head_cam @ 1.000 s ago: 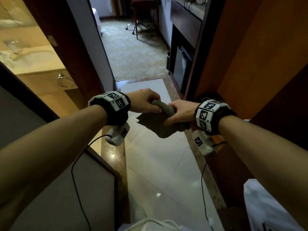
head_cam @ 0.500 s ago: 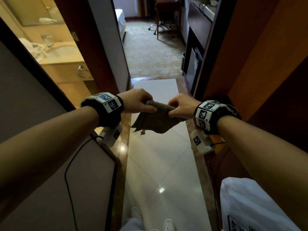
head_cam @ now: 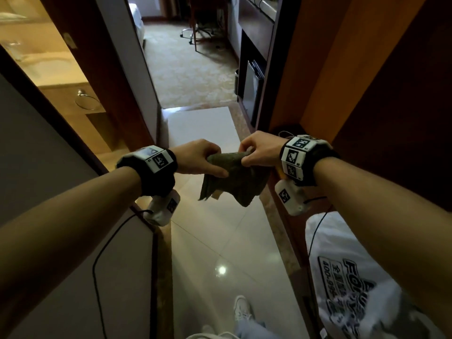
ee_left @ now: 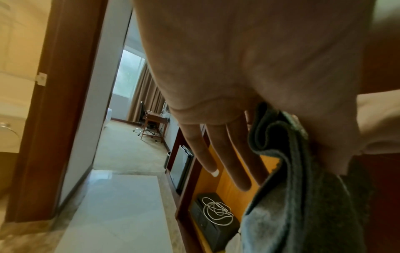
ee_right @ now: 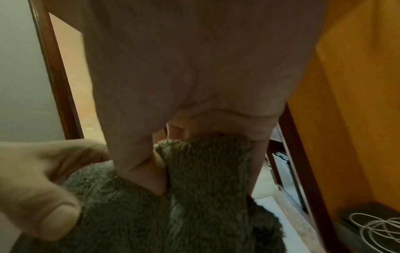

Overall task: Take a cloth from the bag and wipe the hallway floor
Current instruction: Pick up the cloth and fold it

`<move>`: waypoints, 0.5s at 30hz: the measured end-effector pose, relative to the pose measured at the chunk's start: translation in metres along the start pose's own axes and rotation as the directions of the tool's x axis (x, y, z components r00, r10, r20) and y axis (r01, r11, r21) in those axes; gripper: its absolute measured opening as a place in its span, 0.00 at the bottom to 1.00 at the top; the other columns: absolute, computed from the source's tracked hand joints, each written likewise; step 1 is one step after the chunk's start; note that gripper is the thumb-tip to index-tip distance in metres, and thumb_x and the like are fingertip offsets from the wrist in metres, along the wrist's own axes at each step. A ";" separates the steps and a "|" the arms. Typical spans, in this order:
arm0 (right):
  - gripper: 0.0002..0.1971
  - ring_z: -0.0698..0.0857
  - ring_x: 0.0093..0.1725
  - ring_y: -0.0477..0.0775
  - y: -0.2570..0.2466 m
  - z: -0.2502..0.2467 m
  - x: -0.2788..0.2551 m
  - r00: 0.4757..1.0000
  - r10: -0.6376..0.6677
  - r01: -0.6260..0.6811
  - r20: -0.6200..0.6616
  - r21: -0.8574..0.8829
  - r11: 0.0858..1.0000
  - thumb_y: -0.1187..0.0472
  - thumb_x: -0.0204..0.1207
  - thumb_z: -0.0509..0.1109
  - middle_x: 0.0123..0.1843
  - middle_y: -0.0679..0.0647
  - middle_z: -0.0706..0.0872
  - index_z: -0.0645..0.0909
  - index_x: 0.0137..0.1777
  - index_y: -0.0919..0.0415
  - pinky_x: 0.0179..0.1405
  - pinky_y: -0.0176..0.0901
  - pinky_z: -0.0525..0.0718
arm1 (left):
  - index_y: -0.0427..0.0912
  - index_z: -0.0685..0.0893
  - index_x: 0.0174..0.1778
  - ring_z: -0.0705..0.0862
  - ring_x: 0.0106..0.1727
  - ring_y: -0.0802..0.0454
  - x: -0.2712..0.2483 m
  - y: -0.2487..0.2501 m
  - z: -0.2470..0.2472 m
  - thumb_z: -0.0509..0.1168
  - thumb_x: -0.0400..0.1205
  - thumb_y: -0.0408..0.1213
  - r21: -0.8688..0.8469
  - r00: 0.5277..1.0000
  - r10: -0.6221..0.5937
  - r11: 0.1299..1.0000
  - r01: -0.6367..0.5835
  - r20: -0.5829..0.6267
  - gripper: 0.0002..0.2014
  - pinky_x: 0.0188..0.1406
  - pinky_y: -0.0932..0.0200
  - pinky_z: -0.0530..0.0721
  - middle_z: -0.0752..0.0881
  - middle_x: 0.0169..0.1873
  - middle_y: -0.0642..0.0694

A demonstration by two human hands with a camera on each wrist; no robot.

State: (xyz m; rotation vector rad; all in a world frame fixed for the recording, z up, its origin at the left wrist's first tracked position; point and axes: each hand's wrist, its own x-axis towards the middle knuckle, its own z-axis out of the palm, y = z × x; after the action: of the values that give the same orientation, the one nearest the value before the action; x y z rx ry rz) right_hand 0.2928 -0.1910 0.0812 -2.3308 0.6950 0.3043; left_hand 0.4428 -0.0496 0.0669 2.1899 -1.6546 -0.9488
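Note:
A fuzzy grey-green cloth (head_cam: 234,177) hangs in the air between my two hands, above the glossy white hallway floor (head_cam: 220,236). My left hand (head_cam: 203,159) pinches its left top edge with thumb and forefinger. My right hand (head_cam: 256,152) pinches the right top edge. In the left wrist view the cloth (ee_left: 288,179) folds under my thumb while three fingers (ee_left: 216,154) point out straight. In the right wrist view the cloth (ee_right: 194,196) is bunched under my right hand (ee_right: 173,162). The white printed bag (head_cam: 367,277) stands at my lower right.
The hallway is narrow: a wooden closet (head_cam: 342,81) on the right, a dark door frame (head_cam: 117,77) and bathroom on the left. A dark box with a coiled white cable (ee_left: 216,212) lies in the closet. Carpet (head_cam: 190,69), desk and chair lie ahead. My shoe (head_cam: 242,309) stands on the tiles.
Both hands have kept hold of the cloth and drawn slightly apart, spreading its top edge. My head has tilted so that more of the bag and my feet show.

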 end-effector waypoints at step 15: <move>0.05 0.89 0.47 0.51 0.014 -0.011 -0.150 0.955 0.263 -0.268 -0.136 -0.021 0.963 0.60 0.74 0.76 0.45 0.51 0.90 0.88 0.48 0.51 0.50 0.49 0.89 | 0.46 0.84 0.52 0.84 0.45 0.60 -0.018 0.077 0.047 0.75 0.77 0.46 -0.228 0.959 0.279 0.932 -0.282 -0.046 0.12 0.37 0.69 0.79 0.86 0.44 0.51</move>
State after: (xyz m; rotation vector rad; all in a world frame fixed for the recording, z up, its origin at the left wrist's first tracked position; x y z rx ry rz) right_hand 0.1607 -0.1477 0.1406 -2.3094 1.0818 0.2862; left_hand 0.3515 -0.0496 0.0799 1.7485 -1.6956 -0.9876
